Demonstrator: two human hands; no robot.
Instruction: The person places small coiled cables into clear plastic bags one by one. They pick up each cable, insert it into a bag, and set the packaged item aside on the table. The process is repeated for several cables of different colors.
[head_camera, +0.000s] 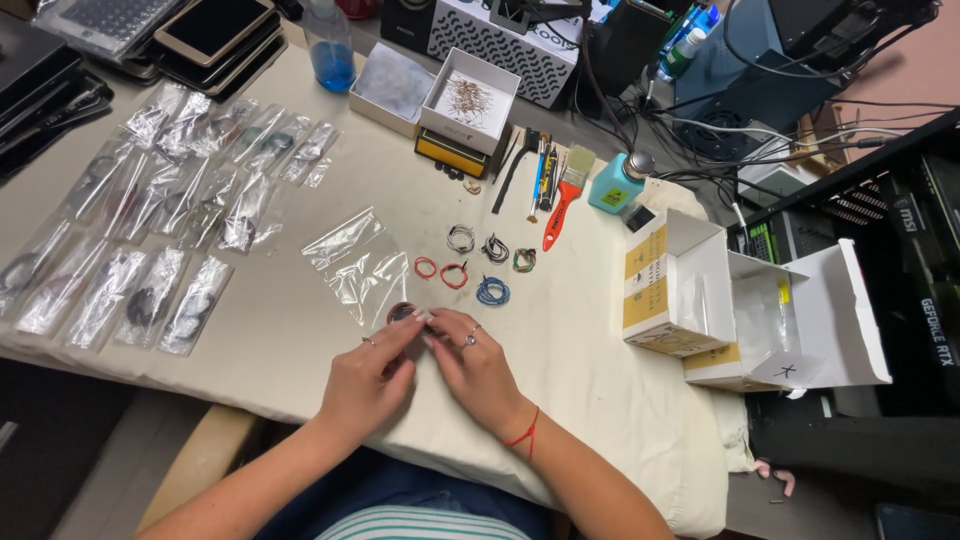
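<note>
Fingers of both hands meet at the near edge of the cloth-covered table (280, 340), pinched together on a small coil of dark and red wire (402, 312). From the head camera, the left hand (365, 380) comes in from the lower left and the right hand (478, 368) from the lower right, a red string around its wrist; their fingertips close on the coil from either side, so the coil sits just beyond the knuckles, away from the body. Neither hand is clearly nearer; both touch it. The coil is round and shows no long axis.

Directly behind the coil, touching or nearly touching it, lies an empty clear zip bag (358, 265), its long side running away from the person and slightly leftward, so the bag is ahead of the grip rather than to either side. Which end is its mouth cannot be told.

To the right of the bag, a cluster of loose wire coils (478, 265) in red, blue, white and dark colours rests on the cloth. Rows of filled clear bags (150, 230) cover the left part of the table. A red-handled brush (562, 205) and open white cardboard boxes (700, 290) lie further right.
</note>
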